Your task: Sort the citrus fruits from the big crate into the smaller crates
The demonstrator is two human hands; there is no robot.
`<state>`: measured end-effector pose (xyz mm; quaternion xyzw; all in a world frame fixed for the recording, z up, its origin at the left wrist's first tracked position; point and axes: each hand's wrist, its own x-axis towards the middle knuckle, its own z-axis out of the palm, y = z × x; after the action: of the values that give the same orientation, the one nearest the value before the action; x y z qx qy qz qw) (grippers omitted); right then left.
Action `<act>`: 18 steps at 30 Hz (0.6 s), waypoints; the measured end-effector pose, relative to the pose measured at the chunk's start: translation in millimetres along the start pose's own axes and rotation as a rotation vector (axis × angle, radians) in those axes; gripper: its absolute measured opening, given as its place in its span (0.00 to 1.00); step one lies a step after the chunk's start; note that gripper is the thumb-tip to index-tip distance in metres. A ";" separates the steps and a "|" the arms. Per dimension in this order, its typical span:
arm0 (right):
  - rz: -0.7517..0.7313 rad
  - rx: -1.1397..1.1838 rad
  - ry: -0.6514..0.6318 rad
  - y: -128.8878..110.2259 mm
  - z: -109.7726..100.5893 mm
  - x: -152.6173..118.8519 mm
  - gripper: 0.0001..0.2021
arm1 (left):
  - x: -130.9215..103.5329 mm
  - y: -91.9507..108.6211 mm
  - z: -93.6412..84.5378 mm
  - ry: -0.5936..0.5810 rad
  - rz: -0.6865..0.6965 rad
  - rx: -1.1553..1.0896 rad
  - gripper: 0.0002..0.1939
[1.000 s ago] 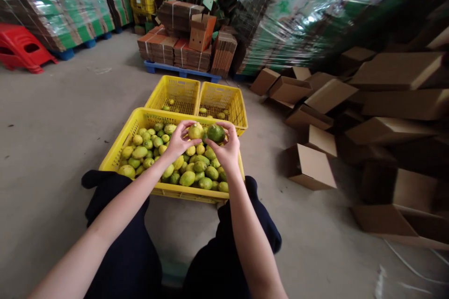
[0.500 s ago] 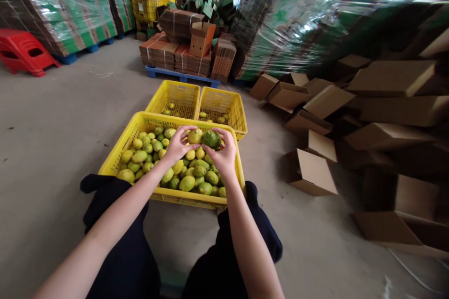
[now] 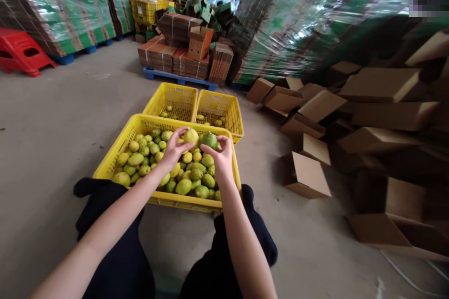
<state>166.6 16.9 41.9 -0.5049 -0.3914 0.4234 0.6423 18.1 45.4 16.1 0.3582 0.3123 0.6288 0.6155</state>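
Our left hand [image 3: 174, 147] is curled partway, thumb under and fingers over a yellow lemon [image 3: 191, 137], and our right hand [image 3: 223, 155] pinches a green lemon [image 3: 209, 140] (could be a lime, can't tell), both held over the mixed lemons [image 3: 183, 187] heaped in the near yellow crate [image 3: 182, 201]. They're side by side, gripped from the outer sides, likely so we see both skins at once. Crate sits just ahead of our knees [image 3: 100, 196], two more yellow crates [image 3: 184, 96] right behind it, presumably to keep reaches short.
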 end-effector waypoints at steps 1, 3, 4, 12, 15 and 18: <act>0.121 0.117 -0.001 -0.3 0.7 0.3 0.24 | 1.4 0.9 -0.6 0.050 -0.067 -0.096 0.24; 0.328 0.292 -0.038 -1.0 1.9 1.6 0.23 | 4.6 4.0 -2.2 0.139 -0.221 -0.277 0.22; 0.400 0.344 -0.064 -1.4 2.3 2.6 0.22 | 5.8 5.9 -2.8 0.163 -0.301 -0.349 0.23; 0.648 0.504 -0.203 -1.3 0.9 7.1 0.12 | 1.0 19.6 3.2 0.155 -0.539 -0.635 0.22; 0.617 0.572 -0.278 -2.4 1.7 4.8 0.13 | 2.2 21.5 4.3 0.184 -0.565 -0.611 0.17; 0.586 0.536 -0.231 -5.0 5.3 1.2 0.13 | 4.0 20.0 2.9 0.164 -0.593 -0.524 0.14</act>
<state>162.8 19.0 47.9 -0.3587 -0.1765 0.7293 0.5552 9.6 48.4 34.6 0.0324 0.2793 0.5087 0.8137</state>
